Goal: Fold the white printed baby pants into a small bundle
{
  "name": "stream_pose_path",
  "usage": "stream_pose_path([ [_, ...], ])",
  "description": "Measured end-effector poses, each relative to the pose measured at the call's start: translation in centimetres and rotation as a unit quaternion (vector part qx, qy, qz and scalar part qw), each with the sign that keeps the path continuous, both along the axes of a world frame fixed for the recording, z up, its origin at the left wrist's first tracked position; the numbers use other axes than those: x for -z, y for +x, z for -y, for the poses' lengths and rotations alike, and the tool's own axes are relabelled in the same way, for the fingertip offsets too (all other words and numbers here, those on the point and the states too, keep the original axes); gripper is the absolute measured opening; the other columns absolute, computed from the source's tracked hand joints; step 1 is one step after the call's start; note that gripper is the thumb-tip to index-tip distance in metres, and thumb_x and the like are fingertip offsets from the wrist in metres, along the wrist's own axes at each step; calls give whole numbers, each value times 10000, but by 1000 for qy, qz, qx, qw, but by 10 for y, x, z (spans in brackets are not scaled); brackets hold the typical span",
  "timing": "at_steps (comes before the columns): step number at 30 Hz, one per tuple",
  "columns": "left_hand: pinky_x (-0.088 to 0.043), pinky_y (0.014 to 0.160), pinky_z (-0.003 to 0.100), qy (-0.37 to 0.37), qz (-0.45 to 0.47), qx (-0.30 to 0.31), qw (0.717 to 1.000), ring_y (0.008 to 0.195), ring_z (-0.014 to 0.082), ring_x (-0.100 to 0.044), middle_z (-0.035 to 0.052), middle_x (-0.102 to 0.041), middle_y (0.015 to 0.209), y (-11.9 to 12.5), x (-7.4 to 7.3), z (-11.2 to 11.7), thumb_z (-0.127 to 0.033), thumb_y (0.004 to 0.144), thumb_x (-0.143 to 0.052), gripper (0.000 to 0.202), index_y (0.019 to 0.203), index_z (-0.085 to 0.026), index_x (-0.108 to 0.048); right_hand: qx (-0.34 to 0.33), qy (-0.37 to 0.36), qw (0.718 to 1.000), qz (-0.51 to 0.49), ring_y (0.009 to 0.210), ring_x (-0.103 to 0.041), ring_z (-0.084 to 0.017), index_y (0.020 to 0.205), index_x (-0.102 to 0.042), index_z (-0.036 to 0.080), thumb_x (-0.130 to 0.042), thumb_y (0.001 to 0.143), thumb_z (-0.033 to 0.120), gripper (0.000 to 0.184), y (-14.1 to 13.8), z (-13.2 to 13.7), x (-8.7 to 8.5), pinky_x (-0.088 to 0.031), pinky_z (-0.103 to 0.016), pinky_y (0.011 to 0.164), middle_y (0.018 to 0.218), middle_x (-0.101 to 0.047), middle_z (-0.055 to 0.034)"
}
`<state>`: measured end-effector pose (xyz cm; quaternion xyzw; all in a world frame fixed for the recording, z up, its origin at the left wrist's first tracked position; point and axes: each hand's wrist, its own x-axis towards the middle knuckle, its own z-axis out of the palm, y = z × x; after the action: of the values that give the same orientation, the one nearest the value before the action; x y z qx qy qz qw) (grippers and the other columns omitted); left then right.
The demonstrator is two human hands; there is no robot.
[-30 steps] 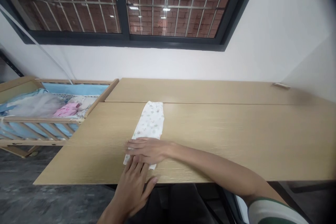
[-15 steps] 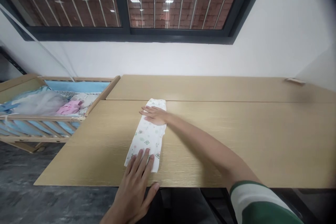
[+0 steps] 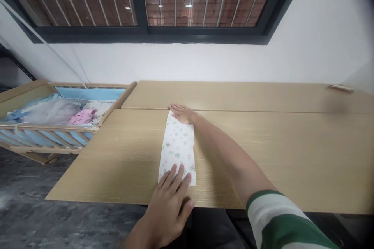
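A white cloth with small printed figures point(image 3: 177, 144), folded into a long narrow strip, lies flat on the wooden table point(image 3: 263, 155). My right hand point(image 3: 182, 113) rests palm down over its far end, fingers stretched out and pointing left. At the near end, the fingers of my left hand point(image 3: 171, 202) lie spread on the cloth, with the thumb apart. Neither hand grips the cloth. The far edge of the strip is partly hidden under my right hand.
Left of the table stands a wooden crib point(image 3: 67, 128) with blue lining. Inside are white netting point(image 3: 52, 111) and a pink cloth point(image 3: 82, 116). A small flat object point(image 3: 341, 88) lies at the far right. Behind the table are a white wall and a barred window.
The cloth has turned to lie straighter, its near end shifted right. My right hand has slid away from me to the far end; my left hand has moved right with the near end.
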<state>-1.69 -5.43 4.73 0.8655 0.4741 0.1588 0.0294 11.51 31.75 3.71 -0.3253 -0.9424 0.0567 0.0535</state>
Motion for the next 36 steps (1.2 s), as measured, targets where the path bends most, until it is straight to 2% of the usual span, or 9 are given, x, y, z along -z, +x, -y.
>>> stream_pose_path([
  [5,-467,1114,498,-70,38,7,997,1442,299,-414,88,-465,1543,4,-10,-24,-354,1018,-494,458,1451,-204,-508,68,113,991,-11,1534,-209,-286,1564,-320,98,-349,993,316,612,12,13,-15,-142,-506,1241,1647,-260,-152],
  [9,-476,1103,447,-52,112,29,992,1284,229,-574,57,-645,1365,-18,-6,-39,-274,1023,-497,297,1275,-222,-646,76,149,985,-34,1478,-305,-339,1471,-441,57,-469,950,226,548,19,66,-39,-251,-509,1188,1596,-334,-229],
  [12,-530,1011,428,-32,137,44,989,1155,227,-632,44,-702,1212,-35,2,-42,-238,1005,-531,215,1130,-249,-707,71,78,993,-59,1168,-590,-301,1210,-644,108,-464,985,240,317,31,129,-57,-438,-454,1015,1253,-640,-201],
  [15,-557,948,395,-17,145,63,987,1100,220,-645,50,-702,1160,-43,8,-38,-221,1003,-538,207,1108,-255,-713,-11,-66,995,-75,920,-656,-211,1090,-688,154,-470,1014,279,263,49,196,-70,-509,-340,838,1033,-708,-110],
  [18,-569,932,383,-1,133,70,989,1101,218,-645,64,-692,1192,-45,11,-32,-204,1014,-505,243,1155,-249,-698,-84,-113,986,-87,963,-668,-214,1141,-698,162,-485,1027,370,319,67,255,-71,-518,-350,875,1050,-717,-106],
  [22,-560,996,385,24,109,77,991,1142,212,-645,61,-674,1268,-47,12,-22,-222,1020,-493,284,1249,-257,-657,-59,-74,992,-82,1259,-584,-311,1316,-643,172,-581,957,525,507,87,306,-52,-441,-485,1086,1356,-629,-165],
  [26,-568,985,346,30,96,113,988,1143,201,-653,57,-679,1272,-48,11,-8,-250,1010,-529,293,1284,-266,-633,-47,-32,994,-94,1366,-506,-314,1427,-556,197,-576,957,532,578,102,333,-27,-407,-510,1143,1473,-544,-147],
  [30,-580,948,355,27,75,152,985,1079,202,-674,68,-684,1260,-49,8,3,-223,994,-548,331,1319,-268,-593,-54,8,992,-110,1298,-574,-273,1389,-579,208,-517,1010,287,391,107,350,-16,-455,-470,1105,1417,-604,-117],
  [36,-584,866,304,11,103,208,973,965,173,-692,61,-726,1123,-44,-11,6,-62,975,-437,350,1225,-236,-607,-24,-69,984,-162,1112,-680,-226,1234,-670,245,-485,991,187,310,106,357,-46,-513,-395,1020,1185,-731,-73],
])
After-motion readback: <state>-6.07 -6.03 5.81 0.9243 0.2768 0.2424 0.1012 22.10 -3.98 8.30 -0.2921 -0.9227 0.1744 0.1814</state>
